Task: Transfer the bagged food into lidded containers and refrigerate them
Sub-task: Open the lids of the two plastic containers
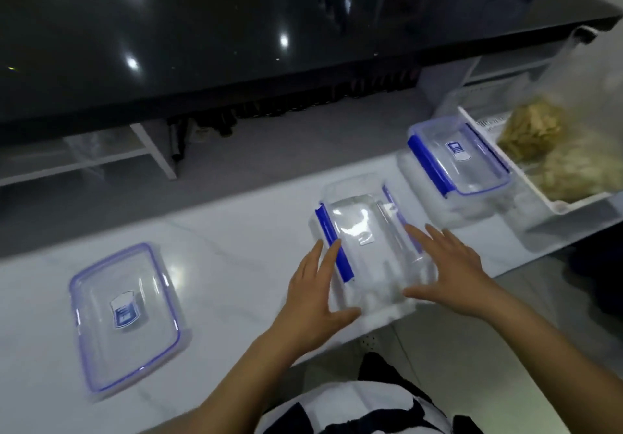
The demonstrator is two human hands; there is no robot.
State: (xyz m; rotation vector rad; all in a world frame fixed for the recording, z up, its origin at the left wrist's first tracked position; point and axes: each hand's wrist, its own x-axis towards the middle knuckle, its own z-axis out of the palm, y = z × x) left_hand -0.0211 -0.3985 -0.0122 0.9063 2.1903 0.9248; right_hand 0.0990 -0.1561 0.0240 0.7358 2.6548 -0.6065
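Note:
A clear lidded container with blue latches (367,248) sits at the front edge of the white counter (236,258). My left hand (313,295) rests against its left side, fingers straight along the blue latch. My right hand (451,275) lies flat against its right side, fingers spread. A second clear container with a blue-rimmed lid (462,160) stands behind to the right. A third lidded container (124,312) lies on the counter at the left. Two clear bags of yellowish food (546,150) rest in a white tray (573,206) at the far right.
A glossy black countertop (236,29) runs across the back, higher than the white counter. Below it are a white shelf frame (151,150) and dark items. The white counter's front edge passes just under my hands. My striped garment shows at the bottom.

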